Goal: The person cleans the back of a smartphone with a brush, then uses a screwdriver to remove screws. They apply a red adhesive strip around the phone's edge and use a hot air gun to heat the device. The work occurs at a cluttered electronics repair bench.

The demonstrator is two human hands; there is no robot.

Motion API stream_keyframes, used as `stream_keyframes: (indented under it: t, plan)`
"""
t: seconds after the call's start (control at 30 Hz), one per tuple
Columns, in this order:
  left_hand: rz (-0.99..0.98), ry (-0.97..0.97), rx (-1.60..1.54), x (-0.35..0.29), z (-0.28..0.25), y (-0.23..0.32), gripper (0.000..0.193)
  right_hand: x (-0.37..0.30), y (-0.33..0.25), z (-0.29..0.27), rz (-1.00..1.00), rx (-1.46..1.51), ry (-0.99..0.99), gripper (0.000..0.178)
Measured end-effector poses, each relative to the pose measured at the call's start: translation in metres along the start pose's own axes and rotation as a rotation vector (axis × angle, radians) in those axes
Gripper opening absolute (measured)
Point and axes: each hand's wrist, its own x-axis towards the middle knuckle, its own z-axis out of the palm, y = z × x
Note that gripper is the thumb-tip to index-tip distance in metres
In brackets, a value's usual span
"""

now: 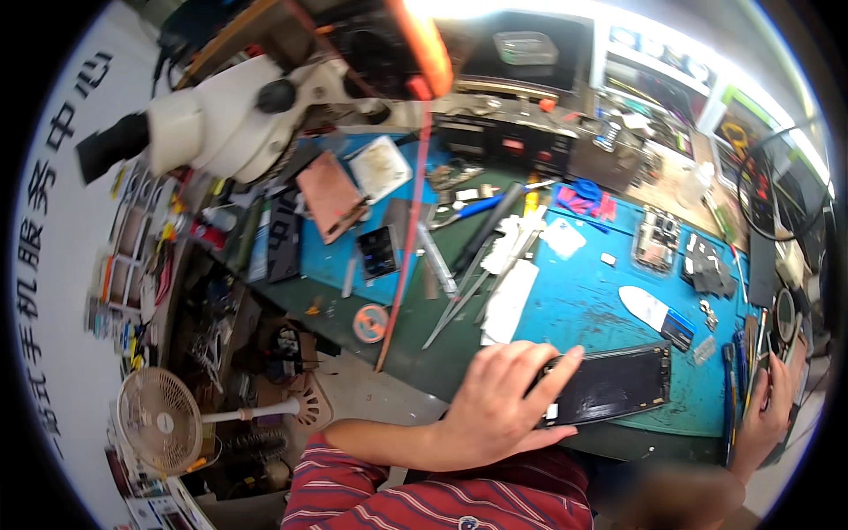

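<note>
l hand (495,408) clamps the phone's (614,385) l end at the desk's (583,305) front edge, long axis l-r; r hand (767,408) near rt edge, grip can't tell.

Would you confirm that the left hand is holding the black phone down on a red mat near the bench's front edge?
Not quite: the mat is blue, not red. The head view shows the left hand holding the black phone down on it near the bench's front edge.
</note>
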Motion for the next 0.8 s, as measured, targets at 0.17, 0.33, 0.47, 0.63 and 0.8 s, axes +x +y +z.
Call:
stream_keyframes:
  t: [0.17, 0.33, 0.47, 0.63, 0.8]
  plan:
    - [-0.028, 0.163, -0.027, -0.026, -0.019, -0.010, 0.078, -0.008, 0.001, -0.006, -0.121, -0.049, 0.041, 0.025]
    - [-0.398, 0.696, 0.123, -0.082, -0.077, -0.125, 0.037, -0.028, 0.019, -0.023, -0.168, -0.055, 0.078, 0.036]
    - [-0.471, 0.738, 0.973, -0.111, -0.169, -0.269, 0.054, -0.041, 0.001, -0.015, 0.156, 0.309, 0.111, 0.042]
    - [-0.703, 0.357, 0.795, -0.134, -0.194, -0.359, 0.036, -0.033, -0.071, -0.025, 0.013, 0.401, 0.165, 0.053]
    - [-0.587, 0.531, 0.769, -0.192, -0.194, -0.349, 0.039, -0.042, -0.098, -0.035, 0.020, 0.506, 0.063, 0.055]
